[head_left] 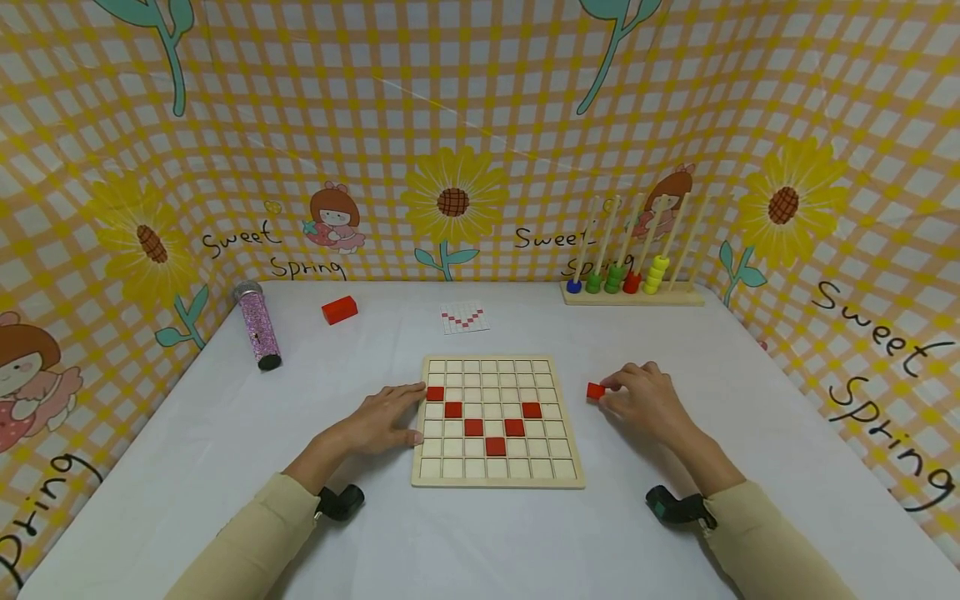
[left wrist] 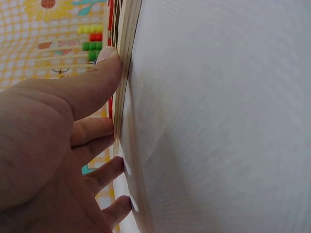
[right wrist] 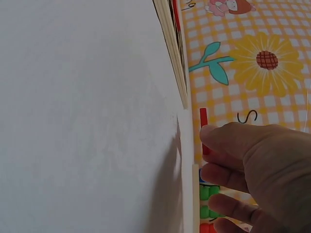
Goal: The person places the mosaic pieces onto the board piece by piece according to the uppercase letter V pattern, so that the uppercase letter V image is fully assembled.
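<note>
A wooden grid board (head_left: pixel 453 467) lies flat on the white table, with several red square tiles in its cells forming most of a V. My left hand (head_left: pixel 381 419) rests at the board's left edge, thumb and fingertips touching the frame; the left wrist view has the thumb (left wrist: pixel 99 82) against the wooden side. To the right of the board, my right hand (head_left: pixel 647 402) pinches a red square tile (head_left: pixel 595 391) between thumb and fingers. In the right wrist view that thin tile (right wrist: pixel 203 116) shows edge-on, above the table surface.
Behind the board lies a small pattern card (head_left: pixel 465 317) with a red V on a grid. A red block (head_left: pixel 340 310) and a glittery pink microphone (head_left: pixel 257 325) lie at the back left. A bead abacus (head_left: pixel 633 297) with upright rods stands at the back right, near the patterned cloth wall.
</note>
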`<act>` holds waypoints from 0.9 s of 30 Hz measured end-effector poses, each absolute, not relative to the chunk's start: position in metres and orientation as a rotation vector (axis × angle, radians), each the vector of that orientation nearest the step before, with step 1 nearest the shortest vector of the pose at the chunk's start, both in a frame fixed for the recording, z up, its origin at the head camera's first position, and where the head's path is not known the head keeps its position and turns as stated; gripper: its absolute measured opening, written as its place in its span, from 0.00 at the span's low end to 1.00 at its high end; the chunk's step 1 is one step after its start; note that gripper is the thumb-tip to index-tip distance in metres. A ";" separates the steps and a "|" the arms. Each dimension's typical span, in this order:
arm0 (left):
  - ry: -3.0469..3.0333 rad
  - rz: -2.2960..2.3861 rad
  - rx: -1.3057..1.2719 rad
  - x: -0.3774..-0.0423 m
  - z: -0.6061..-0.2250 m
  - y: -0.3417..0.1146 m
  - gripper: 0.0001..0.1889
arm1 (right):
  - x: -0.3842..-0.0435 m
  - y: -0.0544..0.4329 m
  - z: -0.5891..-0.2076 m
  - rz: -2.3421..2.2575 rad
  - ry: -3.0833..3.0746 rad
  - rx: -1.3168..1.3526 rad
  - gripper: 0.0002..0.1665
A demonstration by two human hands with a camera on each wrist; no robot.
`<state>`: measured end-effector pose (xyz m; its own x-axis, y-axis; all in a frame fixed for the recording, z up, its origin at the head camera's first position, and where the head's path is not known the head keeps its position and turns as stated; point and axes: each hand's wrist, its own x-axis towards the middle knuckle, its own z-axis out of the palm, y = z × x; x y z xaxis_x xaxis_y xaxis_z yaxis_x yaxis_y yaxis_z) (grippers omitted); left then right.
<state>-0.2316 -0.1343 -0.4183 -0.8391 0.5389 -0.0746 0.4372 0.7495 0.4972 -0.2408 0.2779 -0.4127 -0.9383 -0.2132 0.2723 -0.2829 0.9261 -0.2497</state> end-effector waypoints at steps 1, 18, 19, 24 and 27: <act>2.734 0.701 0.770 -0.232 -0.418 -0.134 0.39 | -0.241 0.276 -0.413 0.421 -2.847 0.373 0.13; 2.730 0.705 0.734 -0.232 -0.418 -0.133 0.39 | -0.249 0.252 -0.414 0.416 -2.841 0.462 0.13; 2.731 0.704 0.735 -0.232 -0.418 -0.133 0.39 | -0.249 0.251 -0.415 0.413 -2.842 0.468 0.13; 2.735 0.703 0.742 -0.232 -0.419 -0.134 0.39 | -0.251 0.245 -0.414 0.410 -2.852 0.485 0.12; 2.737 0.703 0.746 -0.232 -0.419 -0.134 0.39 | -0.251 0.242 -0.414 0.411 -2.860 0.494 0.12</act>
